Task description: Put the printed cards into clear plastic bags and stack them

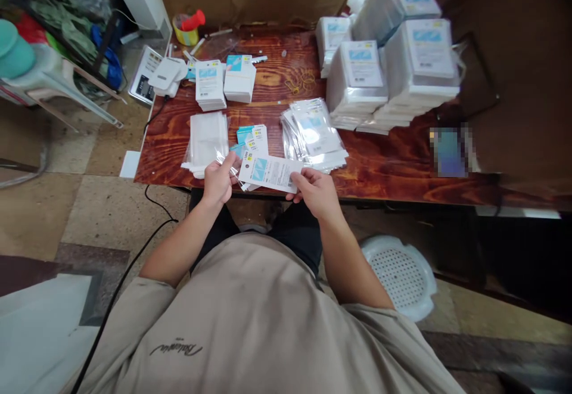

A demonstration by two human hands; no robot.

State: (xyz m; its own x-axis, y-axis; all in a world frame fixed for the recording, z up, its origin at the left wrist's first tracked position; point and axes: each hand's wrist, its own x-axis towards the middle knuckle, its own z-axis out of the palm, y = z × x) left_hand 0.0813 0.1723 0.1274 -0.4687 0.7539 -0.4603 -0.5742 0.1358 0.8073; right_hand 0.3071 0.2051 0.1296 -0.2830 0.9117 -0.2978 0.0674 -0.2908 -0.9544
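Observation:
My right hand (316, 192) grips the right end of a white printed card (270, 172) with a blue picture, held flat over the table's front edge. At the card's left end, my left hand (218, 180) is closed in a pinch on what looks like a clear plastic bag (234, 171); the bag's outline is hard to make out. Just beyond the held card lie several loose printed cards (258, 137), fanned out. Left of them is a pile of clear plastic bags (208, 137). On the right sits a heap of bagged cards (315, 129).
Tall stacks of bagged cards (357, 78) stand at the table's right. Two card stacks (210, 87) sit further back left, near a white device (166, 77) and a yellow tape roll (186, 36). Rubber bands (300, 83) lie mid-table. A perforated stool (400, 278) is below right.

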